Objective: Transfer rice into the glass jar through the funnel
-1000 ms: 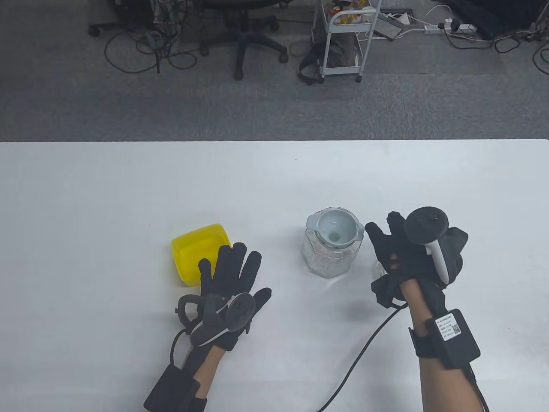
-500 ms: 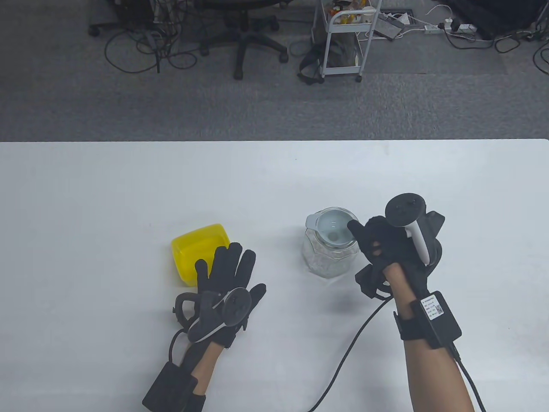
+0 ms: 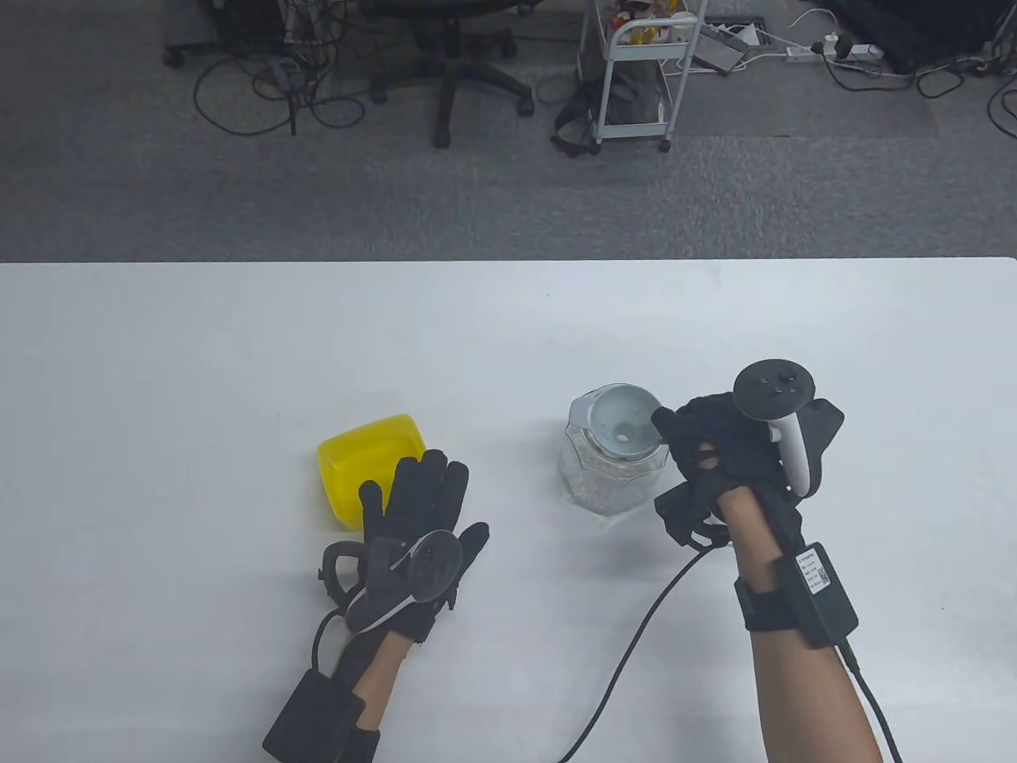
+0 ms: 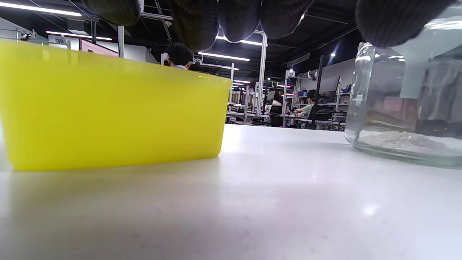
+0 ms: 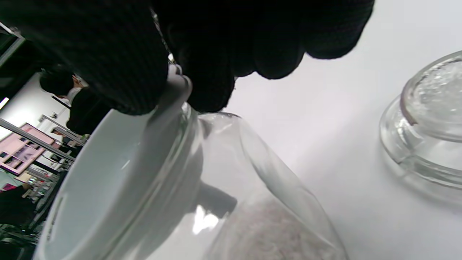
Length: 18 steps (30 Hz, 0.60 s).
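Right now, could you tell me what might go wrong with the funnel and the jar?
The right hand pinches the funnel by its rim tab; lifting it crookedly could tip the jar, which already holds rice. The glass lid lies beside the jar and might get knocked.

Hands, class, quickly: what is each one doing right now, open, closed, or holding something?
Left hand: open, fingers spread, holding nothing, beside the yellow container.
Right hand: pinches the tab of the white funnel seated in the glass jar.
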Motion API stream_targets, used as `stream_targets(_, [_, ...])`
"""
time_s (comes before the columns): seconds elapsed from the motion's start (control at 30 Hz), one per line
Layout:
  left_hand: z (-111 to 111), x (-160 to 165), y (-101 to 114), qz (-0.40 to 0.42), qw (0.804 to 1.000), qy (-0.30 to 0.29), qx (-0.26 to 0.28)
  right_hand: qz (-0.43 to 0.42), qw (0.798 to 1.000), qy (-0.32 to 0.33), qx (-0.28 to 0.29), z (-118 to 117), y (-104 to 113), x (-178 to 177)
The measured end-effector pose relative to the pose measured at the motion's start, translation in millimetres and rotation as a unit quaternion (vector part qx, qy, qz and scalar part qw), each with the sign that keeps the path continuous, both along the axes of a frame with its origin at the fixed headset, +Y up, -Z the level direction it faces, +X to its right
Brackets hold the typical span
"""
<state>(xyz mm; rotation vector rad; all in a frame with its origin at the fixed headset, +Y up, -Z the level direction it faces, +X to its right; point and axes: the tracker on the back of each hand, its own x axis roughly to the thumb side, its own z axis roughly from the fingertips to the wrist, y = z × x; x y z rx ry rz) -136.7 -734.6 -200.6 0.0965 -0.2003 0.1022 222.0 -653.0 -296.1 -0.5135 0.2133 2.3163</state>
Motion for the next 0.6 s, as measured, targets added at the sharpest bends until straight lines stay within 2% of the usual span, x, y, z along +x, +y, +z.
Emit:
stream_targets(0.17, [-0.2,-0.1,-0.1,0.001,1.0,-0.001,0.001,-0.093,0.994,0.033,0.046,2.3,5.8,2.1])
stream_targets(0.37, [2.8,-1.1,5.0,0.059,0.998,-0.001,-0.004,-0.178,0.974,0.081,0.112,7.7,5.3,6.3])
stream_targets(0.5, [4.6,-7.4,11.0,0.126,0.992,-0.001,0.012,-0.232,0.956,0.091,0.157,15.4,6.4,7.3])
stream_targets(0.6, [6.1,-13.2,16.7,0.208,0.978,0.0,0.025,-0.263,0.943,0.108,0.171,20.6,10.1,2.2])
